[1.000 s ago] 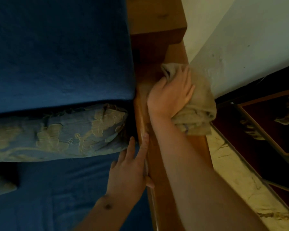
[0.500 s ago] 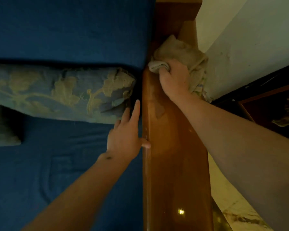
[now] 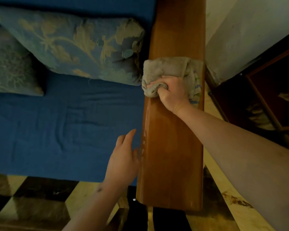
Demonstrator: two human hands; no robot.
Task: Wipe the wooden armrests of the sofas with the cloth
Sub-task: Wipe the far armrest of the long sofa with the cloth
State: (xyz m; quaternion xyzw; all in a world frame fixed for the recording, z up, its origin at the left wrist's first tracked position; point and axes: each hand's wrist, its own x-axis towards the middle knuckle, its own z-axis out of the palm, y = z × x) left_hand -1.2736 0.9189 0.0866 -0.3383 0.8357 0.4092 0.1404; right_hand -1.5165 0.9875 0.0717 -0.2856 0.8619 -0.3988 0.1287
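Two hands are seen over a blue sofa seat (image 3: pixel 57 130). A beige cloth (image 3: pixel 163 70) is gripped in the curled fingers of the right hand (image 3: pixel 172 92) and pressed onto the wooden armrest (image 3: pixel 170 155), about midway along it. The left hand (image 3: pixel 123 159) is held with straight, relaxed fingers just beside the armrest's inner edge. A patterned cushion (image 3: pixel 77 45) is propped near the cloth.

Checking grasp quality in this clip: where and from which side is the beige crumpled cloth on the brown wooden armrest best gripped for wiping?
Probably from above, at its near bunched edge, as the right hand does: the beige crumpled cloth lies spread across the brown wooden armrest, so gathering its near folds leaves the far part flat on the wood. The left hand hangs open beside the armrest.
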